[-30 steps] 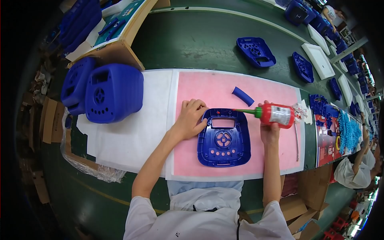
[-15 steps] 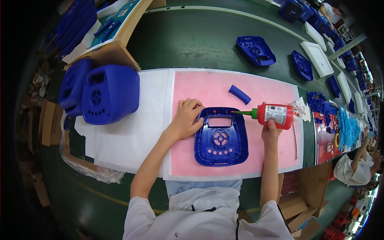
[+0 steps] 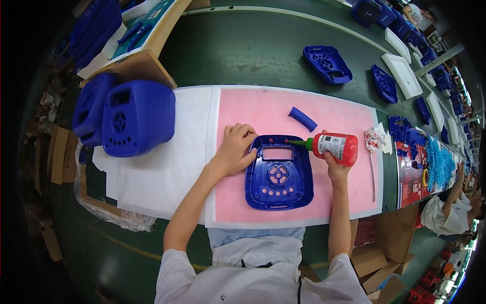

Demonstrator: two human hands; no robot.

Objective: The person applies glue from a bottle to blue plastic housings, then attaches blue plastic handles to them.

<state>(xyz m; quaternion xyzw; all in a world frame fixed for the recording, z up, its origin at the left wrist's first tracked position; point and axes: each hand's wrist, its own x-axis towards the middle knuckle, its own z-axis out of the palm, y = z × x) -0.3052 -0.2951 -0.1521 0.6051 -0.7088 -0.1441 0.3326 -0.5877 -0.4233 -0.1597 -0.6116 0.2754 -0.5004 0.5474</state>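
Note:
A blue plastic casing panel (image 3: 299,175) lies on the pink sheet in front of me, its ribbed inner side up, with a handle slot, a round grille and a row of holes. My left hand (image 3: 236,148) grips its upper left corner, fingers curled and thumb against the rim. Tilted in my right hand (image 3: 336,167) is a red glue bottle (image 3: 346,148) with a green nozzle. The nozzle's tip is at a small post along the panel's top edge, where red spots show. Just beyond the panel rests a short curved blue handle piece (image 3: 302,119).
Two blue housings (image 3: 139,119) stand at the left by a wooden-edged stand (image 3: 157,50). Crumpled tissue (image 3: 374,139) and a thin metal rod (image 3: 373,177) lie right of my hand. More blue panels (image 3: 328,65) and white trays (image 3: 402,75) sit on the green surface beyond.
My right hand has brought the glue bottle left, shifting its nozzle tip along the panel's top edge. The far blue panels have slid slightly right. My left hand keeps its place.

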